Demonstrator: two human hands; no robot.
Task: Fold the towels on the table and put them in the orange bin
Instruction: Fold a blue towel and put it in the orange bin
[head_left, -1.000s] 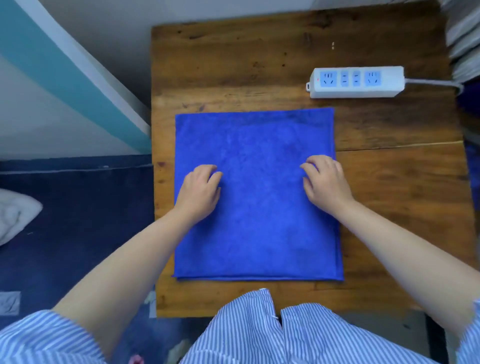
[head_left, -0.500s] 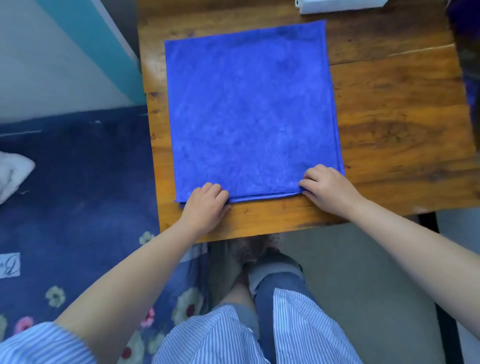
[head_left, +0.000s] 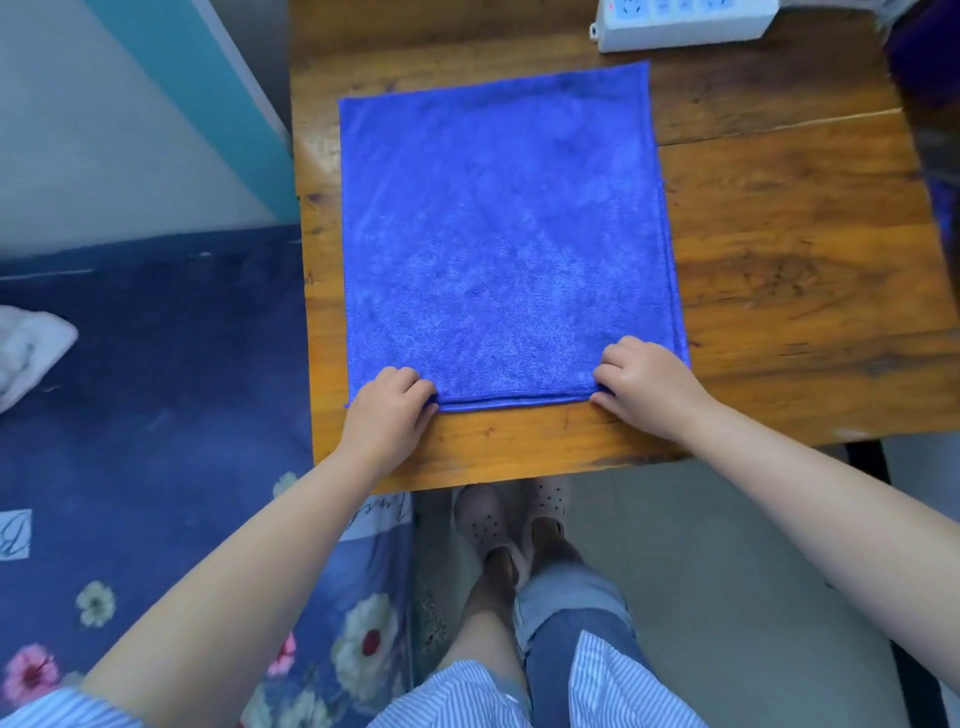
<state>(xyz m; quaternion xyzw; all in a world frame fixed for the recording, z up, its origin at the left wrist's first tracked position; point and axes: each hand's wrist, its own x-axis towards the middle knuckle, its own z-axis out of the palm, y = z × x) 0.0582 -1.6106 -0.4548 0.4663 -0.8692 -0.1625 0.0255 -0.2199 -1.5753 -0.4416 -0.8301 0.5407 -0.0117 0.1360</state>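
Observation:
A blue towel, folded once into a flat square, lies on the wooden table. My left hand pinches the towel's near left corner, fingers curled over the edge. At the near right corner my right hand pinches the layered edge the same way. Both hands sit at the towel's near edge, close to the table's front. No orange bin is in view.
A white power strip lies at the table's far edge. Left of the table is a dark blue floral bedspread with a white cloth on it. My feet in clogs stand below the table's front edge.
Both hands slid from the middle of the towel down to its near corners and curled onto the edge. The camera tilted down, so the table moved up in view.

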